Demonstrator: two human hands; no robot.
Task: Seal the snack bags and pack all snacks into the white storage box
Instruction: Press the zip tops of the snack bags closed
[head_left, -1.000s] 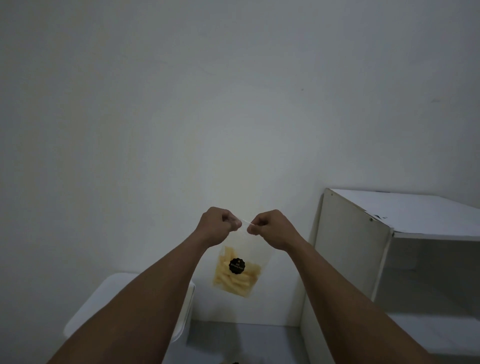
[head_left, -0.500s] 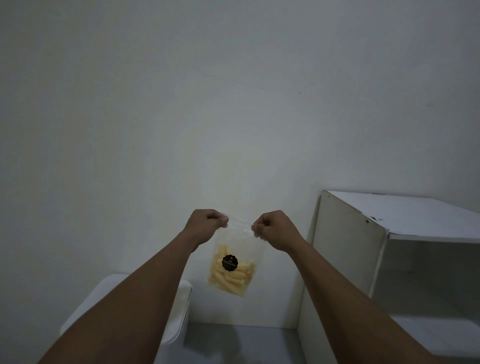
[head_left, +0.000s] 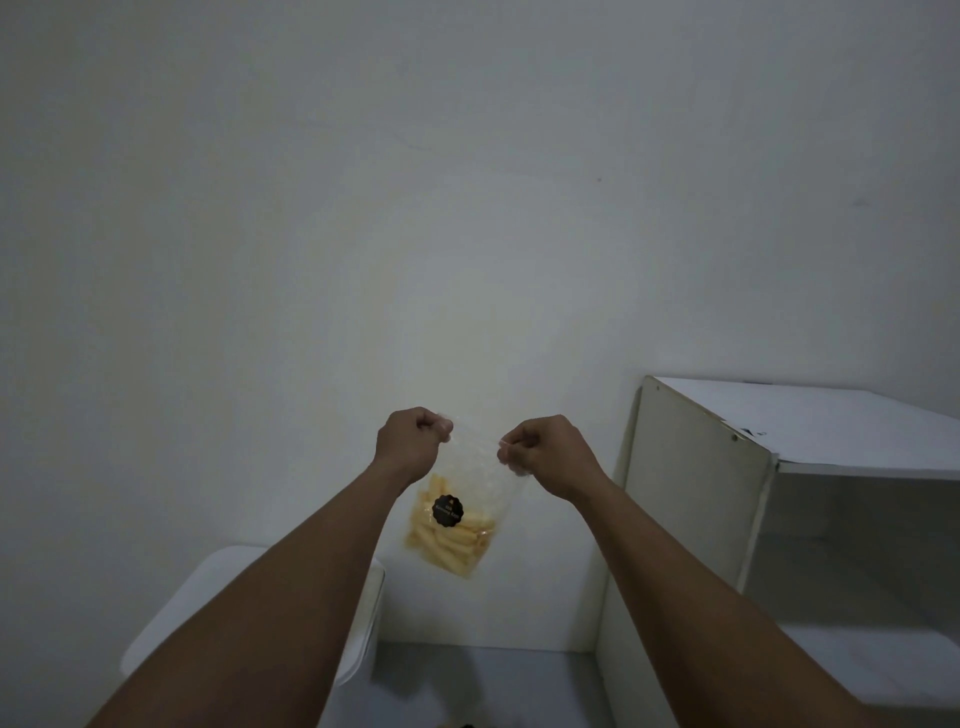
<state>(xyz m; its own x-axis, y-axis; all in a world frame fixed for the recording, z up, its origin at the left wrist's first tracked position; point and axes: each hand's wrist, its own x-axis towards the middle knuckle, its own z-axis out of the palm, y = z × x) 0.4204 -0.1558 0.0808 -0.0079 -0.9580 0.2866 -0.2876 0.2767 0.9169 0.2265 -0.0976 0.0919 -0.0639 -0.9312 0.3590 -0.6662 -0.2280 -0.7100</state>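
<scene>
left hand (head_left: 410, 441) and right hand (head_left: 545, 449) pinch the crinkly clear snack bag (head_left: 457, 509) top

storage box (head_left: 218, 582) half hidden, sticker (head_left: 447, 510) text unreadable

snack bag (head_left: 470, 480): clear, thin plastic film, faintly glossy and crinkled
label (head_left: 447, 510): round dark sticker, matt
storage box (head_left: 358, 631): white smooth plastic, near left
shelf unit (head_left: 696, 499): white laminated board, matt, chipped edge, right
wall (head_left: 363, 208): matt pale paint, far
</scene>
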